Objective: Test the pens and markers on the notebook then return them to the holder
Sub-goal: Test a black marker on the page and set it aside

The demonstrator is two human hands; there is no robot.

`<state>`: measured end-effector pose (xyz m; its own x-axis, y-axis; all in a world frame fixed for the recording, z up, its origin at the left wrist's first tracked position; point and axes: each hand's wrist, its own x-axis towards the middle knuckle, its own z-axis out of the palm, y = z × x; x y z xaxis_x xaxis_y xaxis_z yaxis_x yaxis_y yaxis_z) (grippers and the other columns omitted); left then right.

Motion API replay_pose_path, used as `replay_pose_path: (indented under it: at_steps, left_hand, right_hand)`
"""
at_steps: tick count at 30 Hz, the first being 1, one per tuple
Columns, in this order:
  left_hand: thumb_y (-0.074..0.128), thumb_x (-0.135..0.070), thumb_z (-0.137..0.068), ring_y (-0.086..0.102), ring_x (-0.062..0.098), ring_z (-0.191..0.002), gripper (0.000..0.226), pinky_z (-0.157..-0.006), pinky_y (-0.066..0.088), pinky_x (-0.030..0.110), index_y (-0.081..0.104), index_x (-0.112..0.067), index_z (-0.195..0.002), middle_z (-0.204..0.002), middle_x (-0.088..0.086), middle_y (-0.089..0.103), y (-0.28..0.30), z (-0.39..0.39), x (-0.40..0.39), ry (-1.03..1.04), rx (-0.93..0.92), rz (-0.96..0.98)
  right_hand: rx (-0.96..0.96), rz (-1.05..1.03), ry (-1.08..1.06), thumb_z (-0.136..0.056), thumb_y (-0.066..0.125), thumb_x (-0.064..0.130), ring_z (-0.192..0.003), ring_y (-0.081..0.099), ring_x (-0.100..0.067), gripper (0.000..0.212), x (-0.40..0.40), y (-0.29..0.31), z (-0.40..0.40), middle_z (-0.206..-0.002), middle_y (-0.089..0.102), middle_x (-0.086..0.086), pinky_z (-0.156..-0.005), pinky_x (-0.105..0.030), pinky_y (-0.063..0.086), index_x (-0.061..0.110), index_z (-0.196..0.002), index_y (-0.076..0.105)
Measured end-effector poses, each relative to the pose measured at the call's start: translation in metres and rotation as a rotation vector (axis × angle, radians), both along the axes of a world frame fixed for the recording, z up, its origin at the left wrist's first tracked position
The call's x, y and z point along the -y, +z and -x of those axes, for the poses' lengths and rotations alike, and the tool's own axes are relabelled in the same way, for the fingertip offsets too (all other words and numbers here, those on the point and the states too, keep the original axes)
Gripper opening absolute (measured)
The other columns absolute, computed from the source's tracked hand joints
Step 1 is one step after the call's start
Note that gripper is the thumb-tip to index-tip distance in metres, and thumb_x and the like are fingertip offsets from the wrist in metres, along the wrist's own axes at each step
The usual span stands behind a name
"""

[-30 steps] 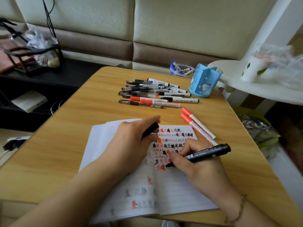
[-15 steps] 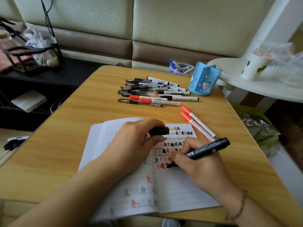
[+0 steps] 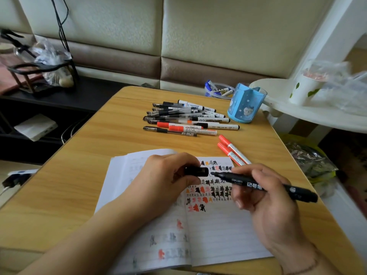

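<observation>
An open lined notebook (image 3: 218,235) with black and red test marks lies at the table's near edge. Above it my right hand (image 3: 264,197) grips a black marker (image 3: 258,185), held level with its bare tip pointing left. My left hand (image 3: 168,175) pinches the black cap (image 3: 196,171), whose opening faces the tip a short gap away. Two red markers (image 3: 232,150) lie just right of the notebook. A pile of several pens and markers (image 3: 188,118) lies farther back. The blue pen holder (image 3: 245,108) stands at the table's far right.
The wooden table (image 3: 79,175) ends close behind the holder, where a clear container with blue pens (image 3: 216,89) sits. A white side table (image 3: 297,110) with a cup and plastic wrap overhangs on the right. A dark shelf and wire rack stand to the left.
My right hand lifted the marker off the page and turned it level, tip toward the left. My left hand brought the cap up to face that tip.
</observation>
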<state>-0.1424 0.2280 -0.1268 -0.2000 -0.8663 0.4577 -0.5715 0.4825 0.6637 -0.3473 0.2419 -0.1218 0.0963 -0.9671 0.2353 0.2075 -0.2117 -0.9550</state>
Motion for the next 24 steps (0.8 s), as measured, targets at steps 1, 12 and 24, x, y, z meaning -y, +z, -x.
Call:
replay_pose_path:
  at_steps: [1, 12, 24]
  left_hand:
    - [0.079, -0.024, -0.076, 0.064, 0.001, -0.077, 0.024, -0.07, 0.051, 0.022, 0.07, -0.027, -0.098, -0.084, -0.014, 0.071, 0.001, 0.0, 0.0, -0.009, -0.013, 0.003]
    - [0.071, -0.025, -0.079, 0.065, 0.006, -0.071, 0.019, -0.064, 0.052, 0.027, 0.072, -0.023, -0.098, -0.081, -0.01, 0.069, 0.011, 0.003, -0.011, -0.177, -0.082, 0.016]
    - [0.064, -0.013, -0.084, 0.048, 0.001, -0.047, 0.012, -0.051, 0.037, 0.013, 0.074, -0.018, -0.085, -0.06, -0.013, 0.062, 0.028, 0.02, -0.028, -0.289, -0.342, -0.114]
  right_hand:
    - [0.0, 0.001, -0.023, -0.077, 0.053, 0.022, -0.045, 0.05, -0.023, 0.025, 0.0, -0.001, 0.001, -0.053, 0.06, -0.015, -0.041, -0.024, 0.04, 0.01, -0.075, 0.075]
    - [-0.078, -0.004, 0.052, -0.075, 0.062, 0.039, -0.043, 0.049, -0.027, 0.026, -0.002, -0.002, -0.004, -0.052, 0.058, -0.014, -0.048, -0.034, 0.038, 0.013, -0.072, 0.065]
    - [0.004, 0.279, -0.082, -0.082, 0.063, 0.054, -0.041, 0.054, -0.028, 0.035, -0.022, 0.0, -0.022, -0.049, 0.058, -0.008, -0.046, -0.025, 0.045, 0.021, -0.071, 0.06]
